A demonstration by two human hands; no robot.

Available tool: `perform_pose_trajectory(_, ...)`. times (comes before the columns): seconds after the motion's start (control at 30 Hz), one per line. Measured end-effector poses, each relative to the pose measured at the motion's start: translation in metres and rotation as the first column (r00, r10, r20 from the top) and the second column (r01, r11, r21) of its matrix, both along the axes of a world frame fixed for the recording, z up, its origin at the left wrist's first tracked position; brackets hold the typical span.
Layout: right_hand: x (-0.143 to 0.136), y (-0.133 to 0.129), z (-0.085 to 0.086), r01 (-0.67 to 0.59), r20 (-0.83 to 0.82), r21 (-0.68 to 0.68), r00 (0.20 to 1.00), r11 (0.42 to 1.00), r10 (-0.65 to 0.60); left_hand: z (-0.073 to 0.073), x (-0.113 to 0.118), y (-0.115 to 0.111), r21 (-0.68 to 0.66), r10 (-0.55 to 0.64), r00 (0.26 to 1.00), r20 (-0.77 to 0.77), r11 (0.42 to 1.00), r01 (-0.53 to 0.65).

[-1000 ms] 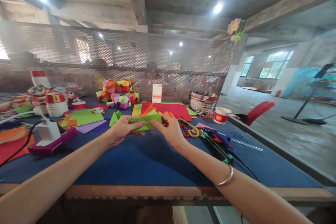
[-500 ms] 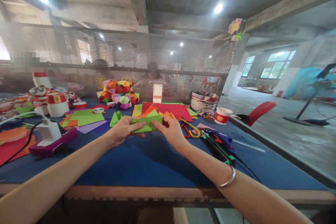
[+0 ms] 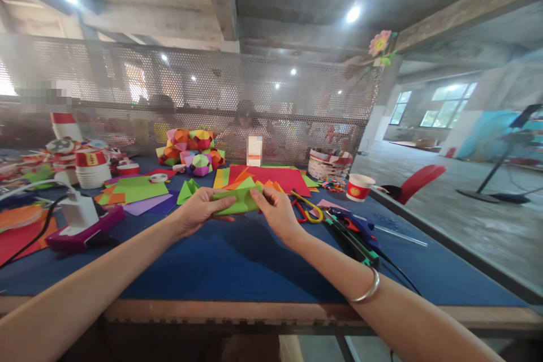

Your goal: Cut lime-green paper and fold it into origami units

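Note:
A folded piece of green paper (image 3: pixel 241 202) is held up above the blue table by both hands. My left hand (image 3: pixel 202 209) pinches its left end, thumb on the near face. At the right end, my right hand (image 3: pixel 278 212) grips it between thumb and fingers. Just behind my left hand stands another folded green paper piece (image 3: pixel 187 190). Beyond the held paper lie a red paper sheet (image 3: pixel 286 179) and some folded orange pieces. Scissors with yellow and red handles (image 3: pixel 314 212) rest right of my right hand.
Colourful paper balls (image 3: pixel 200 150) are piled at the back. Left are a purple power strip (image 3: pixel 85 232), stacked paper cups (image 3: pixel 91 169) and green sheets (image 3: pixel 139 189). A blue glue gun (image 3: pixel 354 226), a red-white cup (image 3: pixel 360 187) and a woven basket (image 3: pixel 330 164) stand right. A mesh screen (image 3: pixel 271 85) rises behind.
My right thumb and fingers have shifted slightly along the green paper toward its upper right edge. My left hand stays in nearly the same place.

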State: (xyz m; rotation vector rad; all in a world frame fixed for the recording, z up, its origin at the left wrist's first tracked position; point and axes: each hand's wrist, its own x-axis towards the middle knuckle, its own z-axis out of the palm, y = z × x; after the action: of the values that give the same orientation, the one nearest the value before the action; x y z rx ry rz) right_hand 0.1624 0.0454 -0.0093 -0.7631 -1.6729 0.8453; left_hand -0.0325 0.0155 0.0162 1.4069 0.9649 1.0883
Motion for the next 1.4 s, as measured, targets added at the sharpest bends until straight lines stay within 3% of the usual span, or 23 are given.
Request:
perform_pose_trajectory(0.43, 0.003, 0.003, 0.0, 0.11, 0.114, 0.106, 0.986, 0.988, -0.122, 0.003, 0.006, -0.005, -0.069, 0.027, 0.999, -0.017, 0.997, -0.028)
perform_pose_trajectory(0.6, 0.005, 0.006, -0.003, 0.103, 0.167, 0.09, 0.979, 0.991, -0.117, 0.001, 0.002, -0.002, 0.003, 0.086, 0.98, -0.182, 0.996, -0.087)
perform_pose_trajectory(0.7, 0.005, 0.007, -0.005, 0.064, 0.253, 0.054, 0.965, 0.996, -0.076, 0.003, -0.002, 0.0, 0.184, 0.186, 0.922, -0.339, 0.974, -0.129)
perform_pose_trajectory(0.8, 0.005, 0.005, -0.008, 0.03, 0.332, 0.025, 0.943, 0.999, -0.037, 0.004, -0.006, 0.004, 0.296, 0.198, 0.849, -0.489, 0.954, -0.053)
perform_pose_trajectory(0.93, 0.004, 0.003, -0.009, 0.011, 0.437, -0.009, 0.899, 1.0, -0.006, 0.001, -0.011, 0.009, 0.309, 0.136, 0.732, -0.668, 0.945, 0.106)
perform_pose_trajectory(1.1, 0.004, 0.001, -0.008, 0.036, 0.578, 0.005, 0.815, 0.999, -0.032, -0.003, -0.013, 0.009, 0.286, 0.107, 0.598, -0.795, 0.934, 0.213)
perform_pose_trajectory(1.2, 0.003, 0.001, -0.009, 0.075, 0.643, 0.04, 0.761, 0.996, -0.083, -0.004, -0.012, 0.008, 0.263, 0.083, 0.556, -0.827, 0.931, 0.252)
perform_pose_trajectory(1.4, 0.001, 0.001, -0.012, 0.093, 0.67, 0.126, 0.726, 0.988, -0.154, -0.007, -0.009, 0.007, 0.3, 0.122, 0.528, -0.84, 0.916, 0.266)
